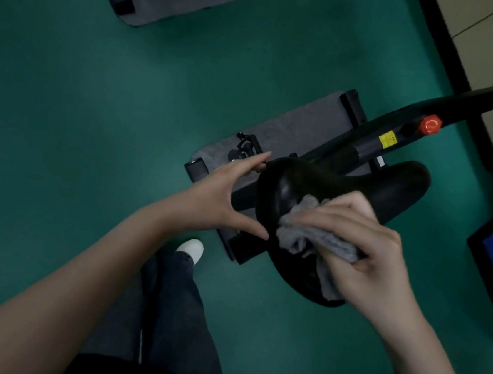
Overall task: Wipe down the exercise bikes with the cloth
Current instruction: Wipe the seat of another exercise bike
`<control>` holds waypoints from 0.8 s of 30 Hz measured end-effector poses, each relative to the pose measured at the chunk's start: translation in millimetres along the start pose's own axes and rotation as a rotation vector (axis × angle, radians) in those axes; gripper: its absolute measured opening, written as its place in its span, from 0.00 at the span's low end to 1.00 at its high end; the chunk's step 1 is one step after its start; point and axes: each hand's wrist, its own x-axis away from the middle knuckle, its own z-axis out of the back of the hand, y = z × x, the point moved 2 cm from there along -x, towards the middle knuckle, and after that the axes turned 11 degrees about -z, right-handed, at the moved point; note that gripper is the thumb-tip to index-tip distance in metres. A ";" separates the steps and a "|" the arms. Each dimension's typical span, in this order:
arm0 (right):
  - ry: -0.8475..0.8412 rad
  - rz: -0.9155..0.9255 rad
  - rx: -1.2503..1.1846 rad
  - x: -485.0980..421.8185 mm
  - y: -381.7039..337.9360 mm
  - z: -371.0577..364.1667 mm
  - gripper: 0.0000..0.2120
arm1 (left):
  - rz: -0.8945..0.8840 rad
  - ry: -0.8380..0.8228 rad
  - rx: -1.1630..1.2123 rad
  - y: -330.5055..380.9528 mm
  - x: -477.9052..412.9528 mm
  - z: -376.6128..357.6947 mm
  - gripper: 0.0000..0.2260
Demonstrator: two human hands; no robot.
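Green gym floor (64,104) lies under a black exercise bike (416,111) standing on a grey rectangular mat (301,128). The crumpled grey cloth (316,238) is pressed to the near end of the bike's glossy black saddle (346,186), gripped in the right hand (364,249). The left hand (222,196), fingers spread straight, steadies the saddle's edge. Saddle-wiping looks under way. Next, I'd judge, the cloth must sweep toward the far end, then along the frame.

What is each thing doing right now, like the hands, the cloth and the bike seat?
Left hand: open, fingers spread at the edge of the seat.
Right hand: grips the cloth, pressing it on the seat.
Cloth: bunched up, on the seat.
Seat: partly covered by the cloth.
Red knob: untouched, on the frame.
Mat: flat on the floor.
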 end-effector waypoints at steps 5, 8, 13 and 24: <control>0.207 -0.108 -0.045 36.8 2.6 -27.8 0.18 | -0.021 -0.056 -0.107 8.4 -11.4 11.0 0.50; 0.361 -0.226 -0.184 73.7 3.8 -25.1 0.12 | -0.033 -0.092 -0.184 11.0 -19.0 14.3 0.51; 1.141 -0.647 -0.543 113.4 30.6 -25.4 0.18 | -0.055 -0.207 -0.237 19.4 -31.4 19.3 0.51; 1.883 -0.813 -1.034 67.8 27.6 -109.2 0.09 | -0.208 -0.449 -0.265 8.6 -62.7 26.6 0.56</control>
